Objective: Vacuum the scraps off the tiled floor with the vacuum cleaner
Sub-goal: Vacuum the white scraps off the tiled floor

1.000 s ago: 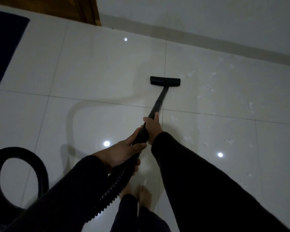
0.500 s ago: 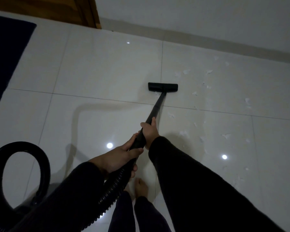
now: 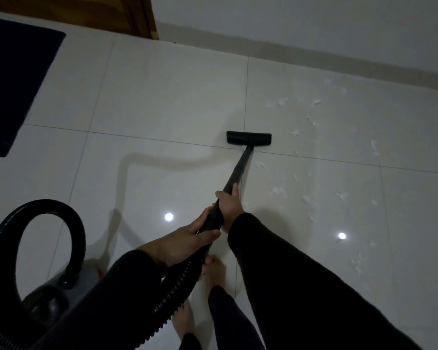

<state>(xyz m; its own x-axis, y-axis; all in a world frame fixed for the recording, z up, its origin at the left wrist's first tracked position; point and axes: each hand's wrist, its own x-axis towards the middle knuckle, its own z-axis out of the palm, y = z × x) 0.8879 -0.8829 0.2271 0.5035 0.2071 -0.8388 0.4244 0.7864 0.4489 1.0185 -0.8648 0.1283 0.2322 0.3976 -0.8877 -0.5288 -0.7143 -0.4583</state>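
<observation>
Black vacuum wand (image 3: pixel 239 170), flat floor head (image 3: pixel 248 139) on tile seam, ribbed hose (image 3: pixel 180 281) trailing; left hand (image 3: pixel 185 242) and right hand (image 3: pixel 229 205) both wrapped around wand; white scraps (image 3: pixel 314 147) beside head.

Black vacuum nozzle (image 3: pixel 248 139) and ribbed hose (image 3: pixel 177 286), glossy white tiles (image 3: pixel 162 97), dark blue mat (image 3: pixel 13 79).
</observation>
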